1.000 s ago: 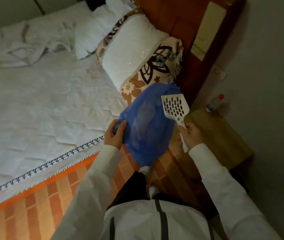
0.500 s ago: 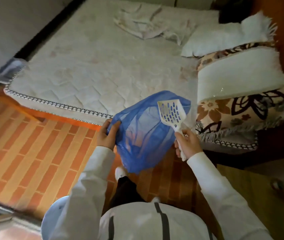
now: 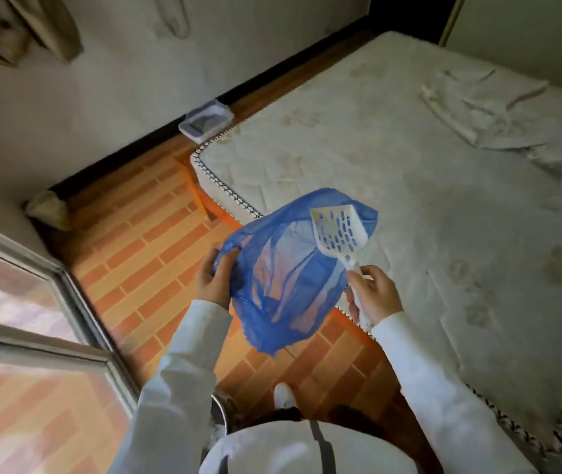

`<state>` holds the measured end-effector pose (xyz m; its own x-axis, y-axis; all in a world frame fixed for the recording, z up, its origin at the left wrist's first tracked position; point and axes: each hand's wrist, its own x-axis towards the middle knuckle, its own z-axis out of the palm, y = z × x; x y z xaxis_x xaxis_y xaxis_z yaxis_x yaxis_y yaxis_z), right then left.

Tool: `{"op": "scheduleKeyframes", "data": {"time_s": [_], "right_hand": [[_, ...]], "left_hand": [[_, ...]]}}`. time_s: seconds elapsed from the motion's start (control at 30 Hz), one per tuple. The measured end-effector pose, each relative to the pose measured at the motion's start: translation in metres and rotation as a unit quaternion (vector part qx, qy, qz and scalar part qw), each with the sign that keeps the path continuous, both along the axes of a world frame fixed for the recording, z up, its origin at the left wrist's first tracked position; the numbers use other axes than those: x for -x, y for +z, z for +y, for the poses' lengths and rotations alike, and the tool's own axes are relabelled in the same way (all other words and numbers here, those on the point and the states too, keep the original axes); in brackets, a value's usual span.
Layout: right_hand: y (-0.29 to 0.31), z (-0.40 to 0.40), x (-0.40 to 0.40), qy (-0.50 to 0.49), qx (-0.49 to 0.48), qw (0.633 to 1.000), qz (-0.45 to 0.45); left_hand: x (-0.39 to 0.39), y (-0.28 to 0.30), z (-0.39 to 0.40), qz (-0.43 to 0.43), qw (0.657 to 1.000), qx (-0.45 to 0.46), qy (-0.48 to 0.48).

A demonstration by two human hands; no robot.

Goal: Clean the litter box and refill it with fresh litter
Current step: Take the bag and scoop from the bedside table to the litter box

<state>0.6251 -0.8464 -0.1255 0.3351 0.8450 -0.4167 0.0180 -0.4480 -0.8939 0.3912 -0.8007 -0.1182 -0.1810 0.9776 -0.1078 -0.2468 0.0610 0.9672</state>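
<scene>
Scoop (image 3: 337, 230) handle in right fingers (image 3: 358, 280); blue bag (image 3: 283, 285) gripped left.

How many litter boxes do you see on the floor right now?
1: the litter box, a clear tray on the floor by the wall at the mattress corner. Others may be hidden elsewhere.

mattress (image 3: 426, 206) right, floor (image 3: 142, 234) left (open)
</scene>
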Motion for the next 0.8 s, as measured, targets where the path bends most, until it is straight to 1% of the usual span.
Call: {"op": "scheduleKeyframes", "data": {"time_s": [0.2,0.3,0.43,0.6,0.8], "right_hand": [[0.002,0.104,0.07,0.078,0.003,0.997,0.003],[-0.002,0.156,0.103,0.137,0.005,0.991,-0.011],[-0.01,0.231,0.148,0.188,-0.005,0.982,-0.02],[-0.009,0.333,0.199,0.247,-0.008,0.969,-0.003],[0.001,0.469,0.262,0.29,-0.028,0.957,-0.003]], "left_hand": [[0.078,0.009,0.068,0.009,0.997,0.006,0.081],[0.11,0.01,0.098,0.017,0.994,0.006,0.105],[0.155,0.005,0.147,-0.003,0.986,0.014,0.163],[0.201,0.005,0.225,-0.006,0.978,-0.014,0.206],[0.256,0.016,0.332,0.005,0.966,-0.035,0.254]]}}
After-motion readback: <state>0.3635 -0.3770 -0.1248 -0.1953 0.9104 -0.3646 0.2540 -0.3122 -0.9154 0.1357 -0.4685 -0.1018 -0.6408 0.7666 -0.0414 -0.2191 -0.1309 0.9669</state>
